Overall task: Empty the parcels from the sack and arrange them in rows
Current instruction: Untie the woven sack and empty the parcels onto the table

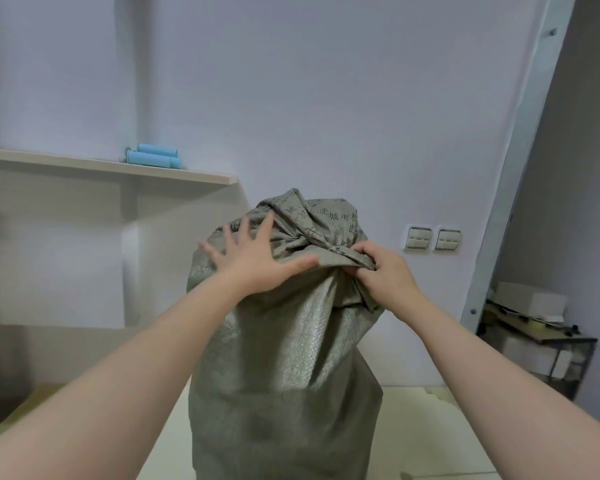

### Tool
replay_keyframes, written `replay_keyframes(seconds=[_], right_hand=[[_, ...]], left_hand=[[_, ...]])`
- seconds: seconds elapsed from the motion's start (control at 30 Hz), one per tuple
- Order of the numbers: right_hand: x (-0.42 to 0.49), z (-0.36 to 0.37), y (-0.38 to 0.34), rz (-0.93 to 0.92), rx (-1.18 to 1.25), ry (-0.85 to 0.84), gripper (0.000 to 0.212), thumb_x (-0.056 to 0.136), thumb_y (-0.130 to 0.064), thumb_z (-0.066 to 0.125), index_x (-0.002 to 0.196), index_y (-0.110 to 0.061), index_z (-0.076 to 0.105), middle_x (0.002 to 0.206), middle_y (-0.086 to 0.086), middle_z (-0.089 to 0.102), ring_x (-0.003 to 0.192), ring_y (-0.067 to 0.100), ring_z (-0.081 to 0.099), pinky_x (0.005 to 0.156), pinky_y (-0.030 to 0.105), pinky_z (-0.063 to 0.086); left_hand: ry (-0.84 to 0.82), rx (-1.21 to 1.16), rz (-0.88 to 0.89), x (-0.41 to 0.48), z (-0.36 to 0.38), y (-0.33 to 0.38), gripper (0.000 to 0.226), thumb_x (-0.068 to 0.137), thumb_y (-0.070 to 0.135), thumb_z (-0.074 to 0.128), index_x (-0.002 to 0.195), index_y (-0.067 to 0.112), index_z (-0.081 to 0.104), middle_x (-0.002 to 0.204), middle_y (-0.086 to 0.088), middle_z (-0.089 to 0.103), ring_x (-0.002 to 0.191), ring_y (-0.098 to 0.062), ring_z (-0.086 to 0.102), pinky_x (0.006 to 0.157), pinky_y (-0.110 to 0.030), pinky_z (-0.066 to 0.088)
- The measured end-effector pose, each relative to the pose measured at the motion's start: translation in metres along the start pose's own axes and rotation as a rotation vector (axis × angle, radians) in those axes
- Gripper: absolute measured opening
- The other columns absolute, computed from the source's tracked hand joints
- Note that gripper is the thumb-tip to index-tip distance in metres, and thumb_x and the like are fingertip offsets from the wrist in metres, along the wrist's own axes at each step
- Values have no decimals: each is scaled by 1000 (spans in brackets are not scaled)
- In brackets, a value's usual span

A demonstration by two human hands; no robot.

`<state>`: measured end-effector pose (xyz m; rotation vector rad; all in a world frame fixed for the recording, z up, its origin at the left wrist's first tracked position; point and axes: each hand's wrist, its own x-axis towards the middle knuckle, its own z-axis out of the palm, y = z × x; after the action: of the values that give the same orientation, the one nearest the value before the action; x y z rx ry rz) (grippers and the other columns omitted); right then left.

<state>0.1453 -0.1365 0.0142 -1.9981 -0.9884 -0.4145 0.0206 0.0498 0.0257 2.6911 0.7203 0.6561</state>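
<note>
The sack is standing upright, its top twisted closed, contents hidden. The left hand is pressing flat with fingers spread; the right hand is pinching the knot.

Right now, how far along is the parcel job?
Done: nothing yet. The woven sack stands upright with its top twisted shut, contents unseen. In hand: the left hand presses flat on the sack's shoulder while the right hand pinches the bunched fabric at its neck. Left: opening it, emptying it, arranging rows.
</note>
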Motion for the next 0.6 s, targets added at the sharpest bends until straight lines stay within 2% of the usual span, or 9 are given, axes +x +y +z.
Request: replay_keyframes(seconds=[0.07, 0.13, 0.2, 0.3, 0.4, 0.47, 0.5, 0.53, 0.6], right_hand=[[3, 5, 0, 13, 49, 15, 25, 85, -8, 65, 93, -31, 65, 85, -13, 65, 83, 9, 57, 65, 4, 35], [9, 8, -5, 12, 126, 46, 25, 84, -6, 64, 93, -29, 66, 84, -13, 65, 83, 9, 57, 69, 12, 39], [22, 5, -16, -32, 175, 78, 23, 83, -5, 65, 92, -27, 66, 83, -10, 66, 83, 11, 59, 74, 21, 42], [53, -10, -40, -129, 234, 132, 17, 84, -8, 68, 94, -22, 69, 83, -6, 68, 81, 10, 59, 78, 26, 46], [77, -22, -59, -181, 359, 296, 18, 85, -9, 68, 89, -27, 66, 76, -13, 65, 72, 5, 57, 71, 25, 47], [83, -21, -56, -188, 402, 345, 22, 86, -9, 66, 87, -31, 63, 75, -15, 64, 70, 3, 56, 70, 24, 47], [82, -19, -51, -163, 369, 317, 20, 86, -9, 66, 88, -29, 64, 75, -14, 64, 70, 3, 56, 69, 22, 45], [81, -15, -45, -111, 296, 248, 16, 86, -11, 66, 91, -26, 65, 77, -11, 64, 72, 6, 57, 67, 19, 44], [77, -6, -29, -11, 114, 101, 8, 87, -18, 69, 95, -20, 67, 83, -3, 65, 80, 13, 58, 66, 20, 41]], left_hand=[[-104, -217, -32, 2, 8, -10, 100, 67, 91, 43, 149, 35, 30, 158, -5, 31, 143, -36, 31, 115, -61, 23], [31, -362, 24, 4, 14, -7, 61, 76, 80, 51, 115, 33, 54, 121, -2, 64, 115, -33, 57, 100, -53, 44], [225, -410, 45, 11, 12, 8, 37, 90, 62, 51, 88, 24, 55, 85, 1, 64, 91, -30, 61, 87, -46, 49], [413, -603, 26, 29, -16, 31, 37, 98, 49, 47, 75, 20, 53, 70, 1, 57, 82, -30, 60, 78, -40, 47], [602, -760, 214, 46, -45, 45, 40, 98, 41, 52, 65, 20, 44, 60, 6, 46, 65, -20, 47, 63, -35, 35], [660, -828, 354, 53, -44, 43, 32, 94, 46, 55, 68, 27, 56, 67, 10, 57, 71, -14, 53, 71, -34, 44], [648, -795, 352, 58, -36, 38, 28, 90, 53, 54, 80, 30, 67, 85, 11, 67, 87, -14, 60, 84, -41, 48], [609, -714, 277, 61, -26, 30, 34, 86, 61, 53, 89, 32, 71, 108, 8, 69, 107, -19, 59, 96, -50, 45], [490, -550, 9, 59, -9, 14, 38, 77, 73, 57, 83, 36, 65, 136, 2, 56, 132, -27, 41, 106, -66, 28]])
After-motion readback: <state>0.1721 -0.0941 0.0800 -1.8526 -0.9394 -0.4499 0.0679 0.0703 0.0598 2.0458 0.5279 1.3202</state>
